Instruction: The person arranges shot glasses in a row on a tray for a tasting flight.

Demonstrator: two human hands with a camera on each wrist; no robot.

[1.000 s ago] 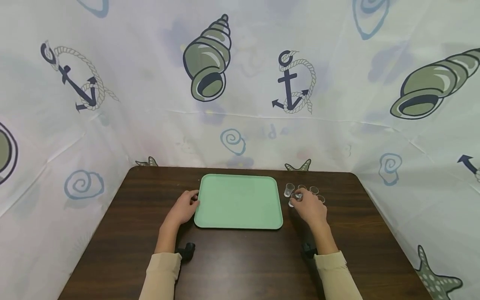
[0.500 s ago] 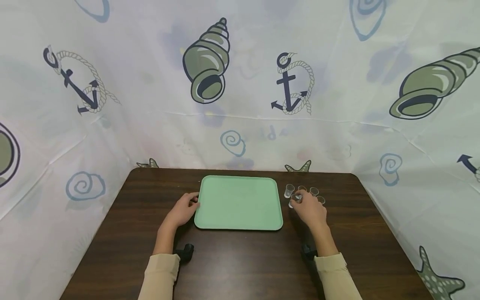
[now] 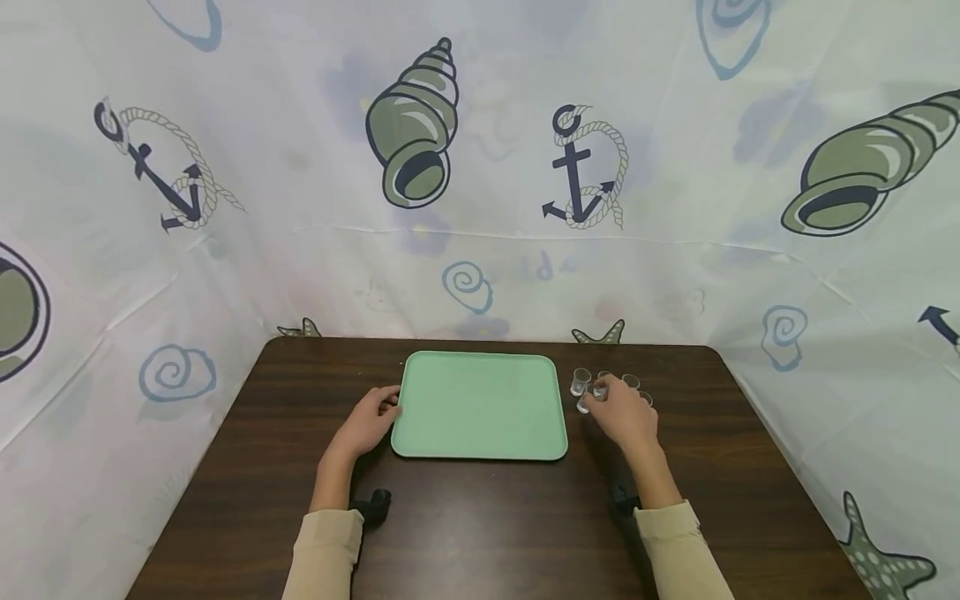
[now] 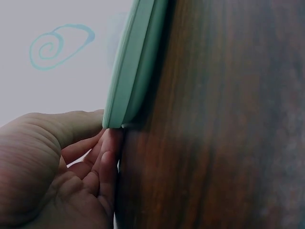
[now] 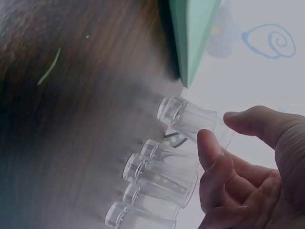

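Note:
A pale green rectangular tray lies on the dark wooden table. At its left edge my left hand holds on, with the thumb over the rim and the other fingers low against the side, as the left wrist view shows. To the right of the tray, my right hand pinches a small clear shot glass near its rim between thumb and fingers. Several more shot glasses stand close together beside that hand. In the head view, the hand partly covers the group.
The table has rounded far corners and ends at a white curtain printed with shells and anchors. That curtain also runs along both sides. A thin pale green strand shows on the tabletop in the right wrist view.

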